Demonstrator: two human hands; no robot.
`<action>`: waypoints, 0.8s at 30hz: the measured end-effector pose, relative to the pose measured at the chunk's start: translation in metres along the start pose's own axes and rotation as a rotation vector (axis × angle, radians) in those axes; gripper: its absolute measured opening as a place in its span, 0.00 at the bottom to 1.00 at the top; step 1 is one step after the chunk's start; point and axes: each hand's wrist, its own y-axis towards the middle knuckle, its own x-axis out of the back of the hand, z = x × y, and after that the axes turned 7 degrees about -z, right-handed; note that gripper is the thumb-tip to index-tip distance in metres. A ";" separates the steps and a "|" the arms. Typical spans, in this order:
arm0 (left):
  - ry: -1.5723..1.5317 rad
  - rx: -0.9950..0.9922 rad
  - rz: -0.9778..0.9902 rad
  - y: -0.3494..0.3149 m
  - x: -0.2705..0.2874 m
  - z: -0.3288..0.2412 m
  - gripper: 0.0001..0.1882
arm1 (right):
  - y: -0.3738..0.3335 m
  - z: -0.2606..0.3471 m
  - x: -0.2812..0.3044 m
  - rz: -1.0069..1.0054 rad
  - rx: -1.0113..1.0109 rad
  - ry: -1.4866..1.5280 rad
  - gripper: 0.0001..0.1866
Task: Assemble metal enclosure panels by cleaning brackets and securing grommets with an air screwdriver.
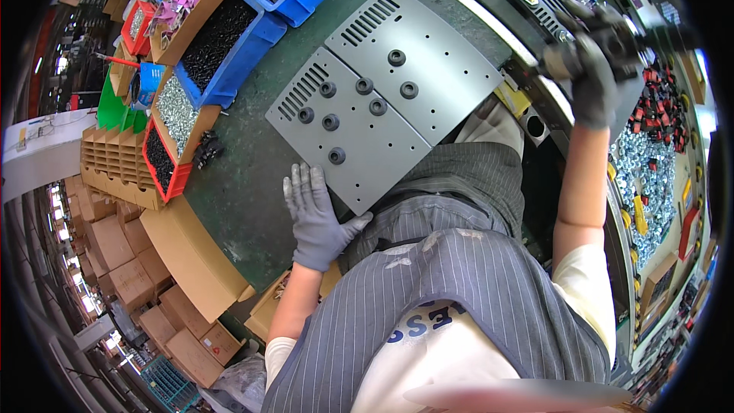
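Note:
Two grey sheet-metal plates with slots and holes lie side by side on the green bench. The right plate (447,38) and the left plate (386,157) both carry several round black rubber feet (336,155). My left hand (312,218), in a grey glove, rests with fingers stretched by the left plate's near-left corner, thumb toward its edge. Off to the right, my gloved right hand (595,95) is wrapped round a dark power driver (612,38), raised beside the bench's edge. Motion smears the driver's outline, and its tip is not clear.
Blue bins of black parts (260,53) stand at the far left, with a box of silver screws (177,111) and a red bin of black screws (182,180) nearer. Silver hardware (646,183) fills a tray at right. Stacked cartons (122,260) sit beyond the bench's left side.

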 end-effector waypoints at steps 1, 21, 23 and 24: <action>0.046 -0.011 -0.007 -0.002 -0.005 0.000 0.59 | 0.006 -0.008 -0.009 0.065 0.036 -0.054 0.22; 0.081 -0.004 -0.165 -0.003 -0.013 -0.002 0.56 | 0.009 -0.043 -0.050 0.343 -0.106 -0.088 0.25; 0.078 -0.008 -0.161 -0.002 -0.012 -0.003 0.56 | 0.008 -0.048 -0.045 0.297 -0.101 -0.189 0.22; 0.082 -0.007 -0.170 -0.002 -0.012 -0.003 0.56 | 0.007 -0.051 -0.044 0.300 -0.093 -0.183 0.22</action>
